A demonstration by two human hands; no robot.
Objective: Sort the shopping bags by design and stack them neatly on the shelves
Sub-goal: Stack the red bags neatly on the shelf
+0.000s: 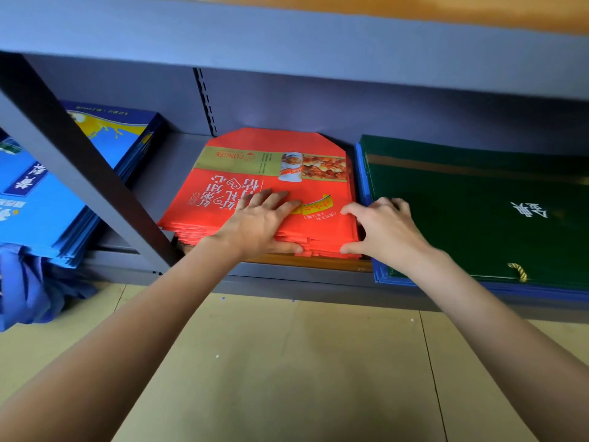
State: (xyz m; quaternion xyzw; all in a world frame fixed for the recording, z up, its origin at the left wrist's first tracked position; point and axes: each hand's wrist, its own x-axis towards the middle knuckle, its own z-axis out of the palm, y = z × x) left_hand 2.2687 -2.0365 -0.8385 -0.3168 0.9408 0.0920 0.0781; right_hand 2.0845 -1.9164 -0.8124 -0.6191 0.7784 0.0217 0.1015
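A stack of red shopping bags (255, 183) with white script and a gold band lies flat in the middle of the grey shelf (287, 280). My left hand (259, 223) lies on top of the stack near its front, fingers straight, thumb along the front edge. At the stack's front right corner my right hand (387, 232) grips it, fingers bent over the top and right side, thumb against the front edge. A stack of blue bags (108, 145) lies at the left. On the right a dark green bag (478, 199) with a gold cord lies on blue bags (363, 173).
A dark shelf post (79, 161) crosses diagonally in front of the blue stack. The upper shelf (287, 39) overhangs closely. Blue fabric (25, 291) hangs at the lower left. A brown board edge (318, 262) shows under the red stack. Tan floor tiles (287, 362) lie below.
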